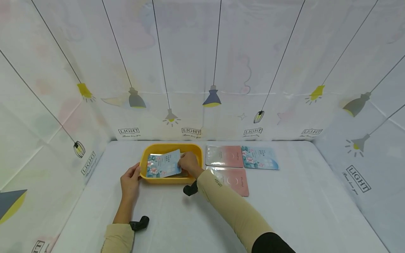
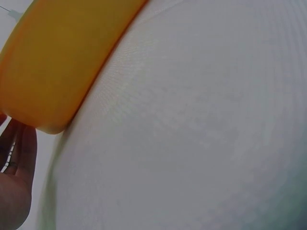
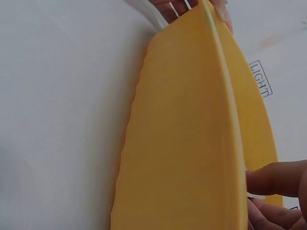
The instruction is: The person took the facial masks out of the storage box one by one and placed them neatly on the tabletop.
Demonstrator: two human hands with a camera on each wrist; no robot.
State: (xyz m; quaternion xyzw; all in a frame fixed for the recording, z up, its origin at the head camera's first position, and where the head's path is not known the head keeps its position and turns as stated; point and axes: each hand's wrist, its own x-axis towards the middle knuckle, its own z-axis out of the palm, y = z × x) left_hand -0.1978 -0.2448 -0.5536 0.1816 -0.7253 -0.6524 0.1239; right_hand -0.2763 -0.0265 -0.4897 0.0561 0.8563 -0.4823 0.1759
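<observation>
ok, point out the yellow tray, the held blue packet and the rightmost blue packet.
Yellow tray (image 1: pixel 167 181): head view, front wall.
Held blue packet (image 1: pixel 164 164): head view, middle of printed face.
Rightmost blue packet (image 1: pixel 260 157): head view, middle of printed face.

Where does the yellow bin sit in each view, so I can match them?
Head: the yellow bin is left of centre, below the middle.
Left wrist: upper left, cropped.
Right wrist: middle to right, spanning top to bottom.
Shared landmark: the left hand touching the bin's end.
</observation>
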